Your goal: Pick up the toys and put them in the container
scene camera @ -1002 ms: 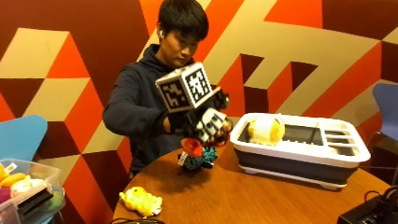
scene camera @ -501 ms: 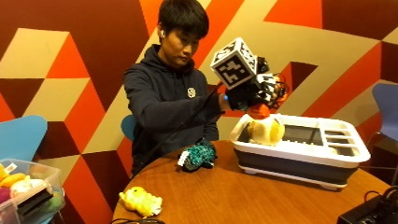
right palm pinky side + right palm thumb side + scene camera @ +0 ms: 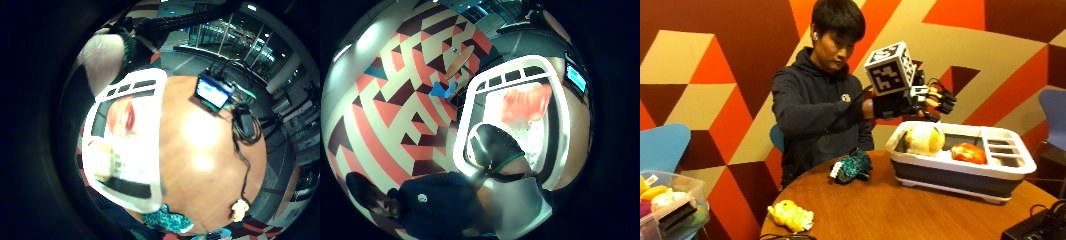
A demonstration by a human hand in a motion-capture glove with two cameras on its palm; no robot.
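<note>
In the outside view my gloved right hand (image 3: 923, 102) hovers above the near end of the white and grey container (image 3: 1013, 172), fingers spread and holding nothing. A red-orange toy (image 3: 968, 152) lies inside the container beside a round cream toy (image 3: 925, 139). Both palm views look down into the container (image 3: 150, 165) (image 3: 465, 125) and show the red toy (image 3: 125, 117) (image 3: 525, 102) on its floor. A teal plush toy (image 3: 852, 167) (image 3: 167, 220) lies on the round wooden table (image 3: 906, 210) left of the container. A yellow plush toy (image 3: 792, 215) (image 3: 241, 209) sits near the table's front edge.
A clear bin (image 3: 670, 202) with several toys stands at the far left, beside a blue chair (image 3: 660, 145). A black device (image 3: 1039, 225) with cables lies at the table's front right, and its lit screen (image 3: 212, 92) shows in the little finger side palm view.
The hand lifted the red toy from beside the teal plush, carried it right over the container and let go. The red toy now lies in the container.
</note>
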